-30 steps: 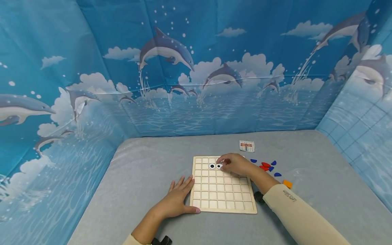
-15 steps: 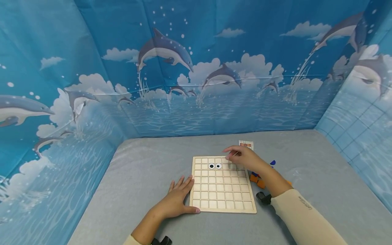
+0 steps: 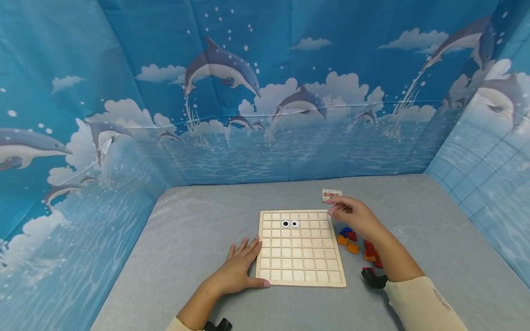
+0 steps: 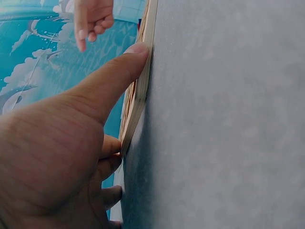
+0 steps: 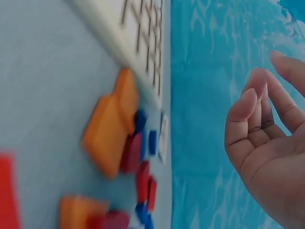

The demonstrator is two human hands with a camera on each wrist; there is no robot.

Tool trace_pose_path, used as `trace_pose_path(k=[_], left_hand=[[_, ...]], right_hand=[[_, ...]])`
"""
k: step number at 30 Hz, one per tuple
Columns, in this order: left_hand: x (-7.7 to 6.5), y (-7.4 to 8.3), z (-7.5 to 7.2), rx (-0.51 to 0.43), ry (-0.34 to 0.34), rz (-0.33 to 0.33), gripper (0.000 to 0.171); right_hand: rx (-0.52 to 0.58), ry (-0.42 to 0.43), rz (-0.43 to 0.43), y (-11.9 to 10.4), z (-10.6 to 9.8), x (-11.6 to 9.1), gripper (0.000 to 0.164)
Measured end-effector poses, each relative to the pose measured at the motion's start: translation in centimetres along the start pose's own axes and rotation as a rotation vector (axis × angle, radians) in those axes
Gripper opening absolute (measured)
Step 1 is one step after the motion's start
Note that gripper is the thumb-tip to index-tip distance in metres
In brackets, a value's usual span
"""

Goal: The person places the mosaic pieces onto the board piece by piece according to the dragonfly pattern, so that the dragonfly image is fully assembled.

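A wooden grid board lies on the grey cloth, with two round white eye pieces with black pupils side by side in its second row. My left hand rests with spread fingers along the board's left edge; the left wrist view shows its thumb on top of the rim. Off the board's far right corner my right hand is raised, its fingers loosely bent and nothing between them in the right wrist view. Below it lie orange square pieces and dark blue pieces.
Several red pieces lie partly behind the right forearm. Behind the board is a small printed pattern card, partly overlapped by the right fingers. A dolphin-print curtain rises behind the grey table surface.
My right hand has lifted off the eye pieces and moved right, past the board's far right corner, uncovering the board's right columns. The left hand stays at the board's left edge.
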State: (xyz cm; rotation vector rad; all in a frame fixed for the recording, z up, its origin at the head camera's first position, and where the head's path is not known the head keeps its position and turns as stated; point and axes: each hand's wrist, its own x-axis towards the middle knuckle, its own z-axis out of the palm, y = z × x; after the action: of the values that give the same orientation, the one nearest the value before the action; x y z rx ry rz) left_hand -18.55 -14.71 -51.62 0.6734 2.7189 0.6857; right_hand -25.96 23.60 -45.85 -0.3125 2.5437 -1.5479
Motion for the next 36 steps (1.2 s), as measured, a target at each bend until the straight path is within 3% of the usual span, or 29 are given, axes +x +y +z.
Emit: trace_pose_path(k=[14, 22, 36], left_hand=[[0.3, 0.0, 0.0, 0.006, -0.002, -0.019, 0.112], [0.5, 0.2, 0.0, 0.007, 0.004, -0.023, 0.113], [0.6, 0.4, -0.2, -0.001, -0.003, -0.029, 0.112]], right_hand=[[-0.129, 0.054, 0.203, 4.0, -2.6, -1.4, 0.045], [-0.106, 0.034, 0.315, 5.7, -3.3, -0.8, 0.047], [-0.105, 0.028, 0.360, 7.2, -3.6, 0.0, 0.047]])
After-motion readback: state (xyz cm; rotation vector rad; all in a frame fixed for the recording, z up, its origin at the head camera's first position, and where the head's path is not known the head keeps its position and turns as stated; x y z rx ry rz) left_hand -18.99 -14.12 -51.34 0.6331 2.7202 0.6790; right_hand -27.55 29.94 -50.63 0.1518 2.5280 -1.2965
